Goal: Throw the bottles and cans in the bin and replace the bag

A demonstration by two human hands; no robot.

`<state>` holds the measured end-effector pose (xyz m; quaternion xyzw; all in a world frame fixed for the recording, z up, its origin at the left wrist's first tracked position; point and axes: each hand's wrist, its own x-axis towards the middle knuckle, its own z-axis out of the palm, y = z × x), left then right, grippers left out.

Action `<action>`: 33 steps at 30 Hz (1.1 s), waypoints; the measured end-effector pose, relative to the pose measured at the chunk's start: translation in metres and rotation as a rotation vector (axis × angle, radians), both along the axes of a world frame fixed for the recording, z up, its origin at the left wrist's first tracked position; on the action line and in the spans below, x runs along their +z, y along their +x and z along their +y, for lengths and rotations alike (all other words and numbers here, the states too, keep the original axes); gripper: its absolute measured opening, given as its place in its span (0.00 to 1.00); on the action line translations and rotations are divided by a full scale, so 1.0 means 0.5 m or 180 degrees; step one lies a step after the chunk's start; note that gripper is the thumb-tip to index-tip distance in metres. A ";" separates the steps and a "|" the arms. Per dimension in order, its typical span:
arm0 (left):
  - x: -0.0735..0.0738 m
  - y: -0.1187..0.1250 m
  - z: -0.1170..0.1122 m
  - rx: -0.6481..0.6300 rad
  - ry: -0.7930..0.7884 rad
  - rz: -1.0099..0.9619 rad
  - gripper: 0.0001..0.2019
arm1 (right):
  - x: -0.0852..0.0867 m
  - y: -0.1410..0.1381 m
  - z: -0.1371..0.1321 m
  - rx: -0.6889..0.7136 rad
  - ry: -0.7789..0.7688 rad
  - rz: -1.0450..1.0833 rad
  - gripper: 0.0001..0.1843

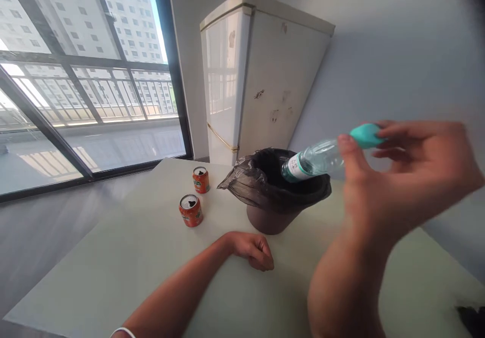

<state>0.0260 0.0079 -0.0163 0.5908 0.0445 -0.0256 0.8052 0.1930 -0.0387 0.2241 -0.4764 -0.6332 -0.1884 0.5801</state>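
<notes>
My right hand (397,176) is raised at the right and pinches the teal cap end of a clear plastic water bottle (316,158). The bottle lies tilted, its base pointing down-left over the mouth of a small brown bin (265,222) lined with a black bag (246,181). My left hand (252,249) rests on the pale table (113,272) just in front of the bin, fingers curled under, holding nothing. Two opened orange drink cans stand left of the bin, one nearer (190,210) and one farther back (200,179).
A white refrigerator (261,75) with stains stands behind the table against a grey wall. Large windows (87,75) fill the left side, with a balcony rail and tall buildings outside. A dark object (472,318) lies at the table's bottom right corner.
</notes>
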 end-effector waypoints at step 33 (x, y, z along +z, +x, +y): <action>-0.010 0.006 0.001 0.0038 -0.0014 0.0034 0.34 | -0.028 -0.040 0.083 -0.0430 0.0015 0.0160 0.13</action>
